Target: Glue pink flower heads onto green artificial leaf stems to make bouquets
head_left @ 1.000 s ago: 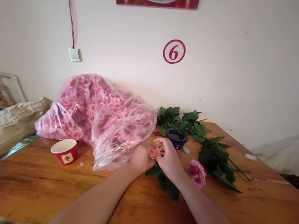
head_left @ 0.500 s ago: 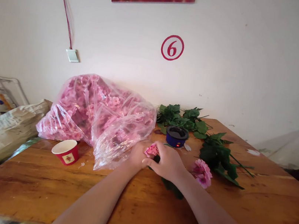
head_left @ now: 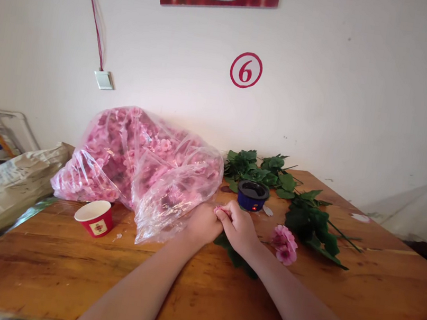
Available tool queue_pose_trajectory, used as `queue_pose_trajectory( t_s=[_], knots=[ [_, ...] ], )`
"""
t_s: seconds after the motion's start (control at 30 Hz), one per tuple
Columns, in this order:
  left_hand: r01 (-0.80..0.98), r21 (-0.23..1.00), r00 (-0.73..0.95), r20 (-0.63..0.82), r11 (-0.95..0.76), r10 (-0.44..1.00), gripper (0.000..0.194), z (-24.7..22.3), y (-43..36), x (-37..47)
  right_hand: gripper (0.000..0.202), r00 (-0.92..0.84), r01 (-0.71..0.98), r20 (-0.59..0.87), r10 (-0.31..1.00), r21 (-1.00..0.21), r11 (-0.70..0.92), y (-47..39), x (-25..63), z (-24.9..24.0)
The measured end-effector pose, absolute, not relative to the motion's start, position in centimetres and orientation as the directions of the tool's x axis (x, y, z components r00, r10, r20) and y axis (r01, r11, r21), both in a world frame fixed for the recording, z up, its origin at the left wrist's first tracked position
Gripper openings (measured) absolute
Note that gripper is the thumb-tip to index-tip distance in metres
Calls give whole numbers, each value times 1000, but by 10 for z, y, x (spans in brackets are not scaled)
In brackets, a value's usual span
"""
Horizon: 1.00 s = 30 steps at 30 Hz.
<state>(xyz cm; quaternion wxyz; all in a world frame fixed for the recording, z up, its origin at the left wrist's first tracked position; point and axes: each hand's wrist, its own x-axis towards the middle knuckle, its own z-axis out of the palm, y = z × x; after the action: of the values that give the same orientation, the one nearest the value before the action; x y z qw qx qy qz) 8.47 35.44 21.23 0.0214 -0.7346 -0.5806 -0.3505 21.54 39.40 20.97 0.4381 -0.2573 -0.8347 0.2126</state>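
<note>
My left hand [head_left: 206,224] and my right hand [head_left: 240,228] meet above the wooden table [head_left: 118,285], both closed. Between their fingers shows a small bit of a pink flower [head_left: 222,210]; the rest of it is covered. Green leaves [head_left: 237,257] stick out below my right hand. A pink flower head [head_left: 284,244] lies beside my right forearm. Just behind my hands stands a small dark blue pot [head_left: 252,196] with a red light. The clear bag of pink flowers [head_left: 149,161] is next to my left hand.
A red and white paper cup [head_left: 94,218] stands at the left. Leafy green stems [head_left: 311,220] lie at the right, and more green leaves [head_left: 254,167] are behind the pot. A large sack [head_left: 5,182] leans beyond the table's left edge.
My fingers have closed over the small pink flower, which showed more before. The leaves below my right hand and the flower head by my forearm have shifted slightly left.
</note>
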Motion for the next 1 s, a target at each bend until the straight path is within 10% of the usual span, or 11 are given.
queue_pose_trajectory(
  t_s=[0.33,0.53,0.87,1.0],
  knots=[
    [763,592,-101,506,-259,857,6,216,358,93,20,-373,75,596,711,-745,663,403,215,212],
    [475,860,-340,374,-186,863,15,222,358,97,30,-193,-436,458,868,-832,342,428,241,236],
    [715,412,211,643,-565,736,5,223,339,121,33,-153,-699,316,936,-705,123,435,260,261],
    [641,410,330,616,-648,716,4,218,337,127,32,-161,-710,274,948,-699,82,439,266,264]
  ],
)
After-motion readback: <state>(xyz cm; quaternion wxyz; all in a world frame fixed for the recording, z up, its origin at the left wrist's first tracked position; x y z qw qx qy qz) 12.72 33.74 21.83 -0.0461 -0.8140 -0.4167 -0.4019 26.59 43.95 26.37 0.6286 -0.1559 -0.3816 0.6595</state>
